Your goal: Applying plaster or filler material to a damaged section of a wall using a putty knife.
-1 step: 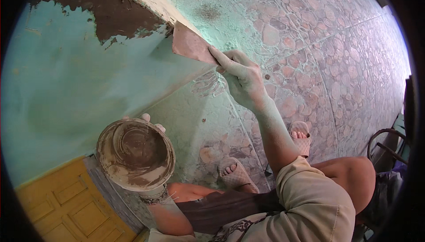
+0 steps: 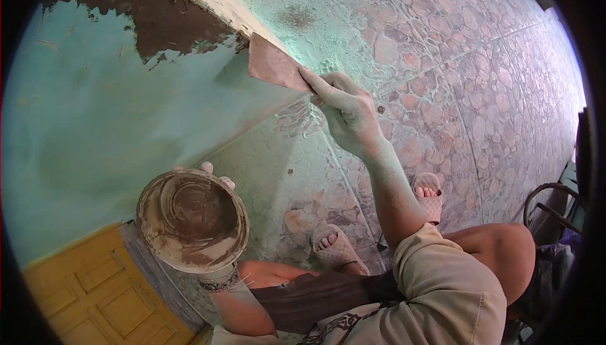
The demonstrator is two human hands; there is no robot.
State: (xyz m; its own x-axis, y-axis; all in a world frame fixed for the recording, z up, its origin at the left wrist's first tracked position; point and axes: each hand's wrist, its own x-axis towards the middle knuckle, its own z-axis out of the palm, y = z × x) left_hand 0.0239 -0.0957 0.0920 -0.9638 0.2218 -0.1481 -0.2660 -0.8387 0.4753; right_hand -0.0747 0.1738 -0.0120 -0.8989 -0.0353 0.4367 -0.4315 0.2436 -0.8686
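My right hand (image 2: 349, 110), pale with dust, pinches a flat, putty-smeared scraper (image 2: 276, 66) by its near end. The scraper's far edge is at the wall corner, by the lower tip of a brown patch of filler (image 2: 180, 24); whether it touches cannot be made out. Lower left, my left hand (image 2: 207, 167) supports a round bowl (image 2: 205, 209) from beneath, fingertips showing past its far rim. Brown paste coats the bowl's inside, which is tilted toward me. Most of that hand is hidden behind the bowl.
A turquoise wall (image 2: 95, 130) fills the left, with a yellow panelled door (image 2: 120, 294) below it. Stone-patterned floor tiles (image 2: 442, 80) carry pale dust near the wall. My slippered feet rest there beside a bent knee. A dark curved metal frame (image 2: 549, 188) stands far right.
My right hand and the scraper have shifted very slightly right and down. The bowl has barely moved.
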